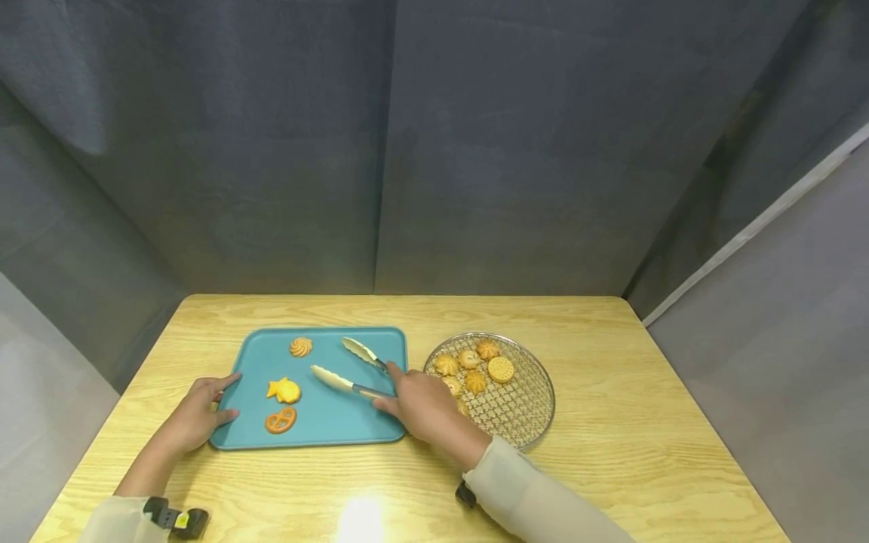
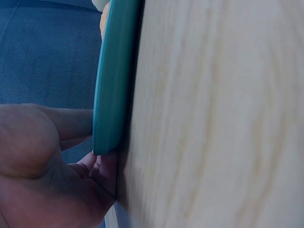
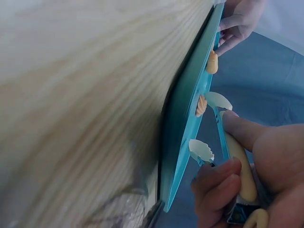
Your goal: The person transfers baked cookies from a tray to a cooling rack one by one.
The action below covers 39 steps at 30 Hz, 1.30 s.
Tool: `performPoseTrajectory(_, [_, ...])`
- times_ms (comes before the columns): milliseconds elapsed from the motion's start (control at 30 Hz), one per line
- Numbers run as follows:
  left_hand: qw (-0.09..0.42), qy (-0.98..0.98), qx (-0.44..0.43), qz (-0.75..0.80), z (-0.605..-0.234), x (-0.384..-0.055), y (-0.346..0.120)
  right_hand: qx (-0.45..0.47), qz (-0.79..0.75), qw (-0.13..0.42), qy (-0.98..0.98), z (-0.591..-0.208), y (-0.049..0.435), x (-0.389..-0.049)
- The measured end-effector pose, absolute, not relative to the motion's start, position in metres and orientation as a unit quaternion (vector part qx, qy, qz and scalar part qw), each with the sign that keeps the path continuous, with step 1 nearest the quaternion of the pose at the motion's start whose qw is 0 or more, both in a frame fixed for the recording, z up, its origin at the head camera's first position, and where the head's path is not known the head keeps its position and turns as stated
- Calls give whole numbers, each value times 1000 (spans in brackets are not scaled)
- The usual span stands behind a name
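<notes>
My right hand point(image 1: 424, 403) grips a pair of tongs point(image 1: 333, 378) with cream scalloped tips. The tongs stand spread over the right half of a blue tray point(image 1: 339, 426), with nothing between their tips. At the tray's left edge my left hand point(image 1: 193, 418) holds the rim, thumb and fingers touching it; some fingers are hidden in the head view. On the tray are a swirl cookie point(image 1: 301, 347), a fish-shaped cookie point(image 1: 284, 391) and a pretzel point(image 1: 280, 420). In the right wrist view the tongs' handle point(image 3: 240, 166) lies between thumb and curled fingers.
Right of the tray, a round wire rack point(image 1: 523, 411) bears several cookies, among them a round dotted cookie point(image 1: 501, 369); my right forearm partly covers its near left side. Both stand on a wooden table point(image 1: 611, 422). Grey curtains point(image 1: 509, 151) rise behind the table.
</notes>
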<state>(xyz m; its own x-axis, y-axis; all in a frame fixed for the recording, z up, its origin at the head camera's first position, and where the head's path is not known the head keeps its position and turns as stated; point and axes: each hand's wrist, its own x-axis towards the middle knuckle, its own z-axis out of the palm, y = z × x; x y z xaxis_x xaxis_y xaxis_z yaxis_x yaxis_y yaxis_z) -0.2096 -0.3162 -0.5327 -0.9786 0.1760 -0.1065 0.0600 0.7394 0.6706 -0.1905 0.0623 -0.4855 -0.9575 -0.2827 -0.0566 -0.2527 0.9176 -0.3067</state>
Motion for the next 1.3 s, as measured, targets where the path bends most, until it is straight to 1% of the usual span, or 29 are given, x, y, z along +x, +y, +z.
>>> performPoseTrajectory(667, [87, 930, 56, 354, -533, -211, -317, -119, -104, 78, 984, -480, 13, -226])
performPoseTrajectory(933, [88, 929, 58, 354, -532, -211, -316, -139, -66, 61, 986, -480, 2, -233])
performPoseTrajectory(1067, [91, 930, 53, 353, -532, -211, -316, -151, -59, 49, 986, -481, 3, -232])
performPoseTrajectory(1300, [92, 930, 50, 352, -531, -211, -315, -158, -66, 45, 984, -480, 9, -227])
